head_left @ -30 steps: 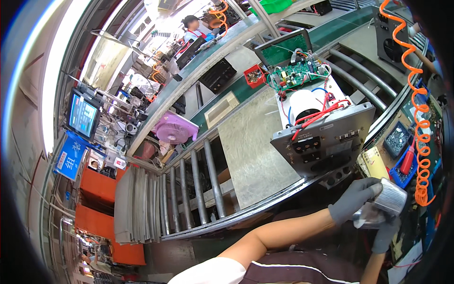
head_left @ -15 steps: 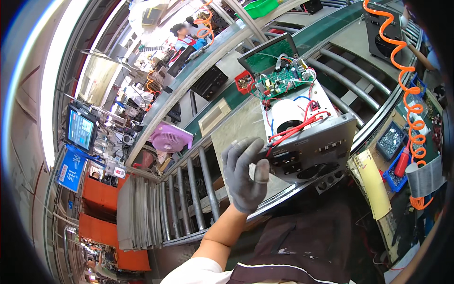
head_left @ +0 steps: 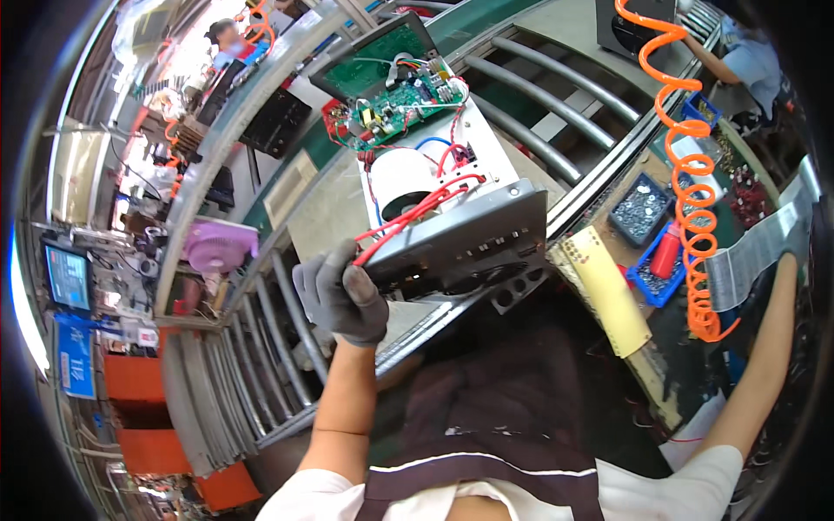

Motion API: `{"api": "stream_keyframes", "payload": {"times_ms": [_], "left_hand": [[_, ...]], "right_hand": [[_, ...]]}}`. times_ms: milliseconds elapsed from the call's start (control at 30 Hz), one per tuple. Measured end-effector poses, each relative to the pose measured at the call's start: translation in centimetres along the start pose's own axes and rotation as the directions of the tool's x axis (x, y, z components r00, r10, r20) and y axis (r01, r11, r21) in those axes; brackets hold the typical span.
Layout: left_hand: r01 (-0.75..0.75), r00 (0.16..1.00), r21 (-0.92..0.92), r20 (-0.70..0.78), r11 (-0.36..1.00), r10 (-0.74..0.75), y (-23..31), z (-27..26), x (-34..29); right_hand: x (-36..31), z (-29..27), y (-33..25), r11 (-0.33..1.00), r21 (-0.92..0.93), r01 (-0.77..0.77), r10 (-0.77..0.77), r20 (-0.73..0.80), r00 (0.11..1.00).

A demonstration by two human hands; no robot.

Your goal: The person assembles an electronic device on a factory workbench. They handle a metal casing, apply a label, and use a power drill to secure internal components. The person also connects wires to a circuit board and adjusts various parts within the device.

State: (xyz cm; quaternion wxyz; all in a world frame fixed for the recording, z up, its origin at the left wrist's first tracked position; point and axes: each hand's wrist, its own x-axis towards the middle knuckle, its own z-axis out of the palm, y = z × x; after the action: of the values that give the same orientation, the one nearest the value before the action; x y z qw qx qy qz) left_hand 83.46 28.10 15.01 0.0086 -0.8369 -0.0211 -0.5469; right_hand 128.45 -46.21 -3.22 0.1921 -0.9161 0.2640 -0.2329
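Observation:
My left hand [head_left: 341,295], in a grey glove, is at the left edge of a dark grey metal panel [head_left: 512,227]. Its fingers are half curled and its thumb stands apart; whether it touches the panel I cannot tell. The panel closes the near end of an opened electronic unit with a white base [head_left: 486,143], a white cylinder [head_left: 404,174], a green circuit board [head_left: 400,113] and red cables [head_left: 426,205]. Far to the right, my right hand [head_left: 789,247] reaches to a grey see-through plastic sheet [head_left: 751,265]; its fingers are hidden there.
An orange coiled hose [head_left: 686,174] hangs on the right, over blue bins [head_left: 643,207] of screws and a red-handled tool [head_left: 666,250]. A yellow strip [head_left: 608,291] lies beside them. Metal rollers [head_left: 556,91] run behind the unit. A co-worker [head_left: 751,65] stands at far right.
My view has swung right, so the unit appears further left. My left hand stays by the panel's edge, its fingers more curled. My right arm has come into view, stretched toward the plastic sheet.

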Motion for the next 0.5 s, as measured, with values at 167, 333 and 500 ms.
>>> {"api": "stream_keyframes", "payload": {"times_ms": [167, 333, 500], "left_hand": [[0.002, 1.000, 0.037, 0.004, 0.999, -0.002, 0.0, 0.2, 0.4], [0.243, 0.925, -0.005, 0.304, 0.970, -0.230, 0.4, -2.1, 2.0], [0.521, 0.645, -0.168, 0.719, 0.836, -0.258, -4.3, -1.3, 6.6]], "right_hand": [[2.0, 9.0, 6.9, 0.993, 0.096, -0.074, 0.047, 0.256, 0.966], [-1.1, 9.1, 4.2, 1.000, 0.010, -0.019, 0.017, 0.193, 0.981], [-10.3, -4.8, -3.4, 0.933, 0.337, 0.123, -0.201, 0.209, 0.957]]}}
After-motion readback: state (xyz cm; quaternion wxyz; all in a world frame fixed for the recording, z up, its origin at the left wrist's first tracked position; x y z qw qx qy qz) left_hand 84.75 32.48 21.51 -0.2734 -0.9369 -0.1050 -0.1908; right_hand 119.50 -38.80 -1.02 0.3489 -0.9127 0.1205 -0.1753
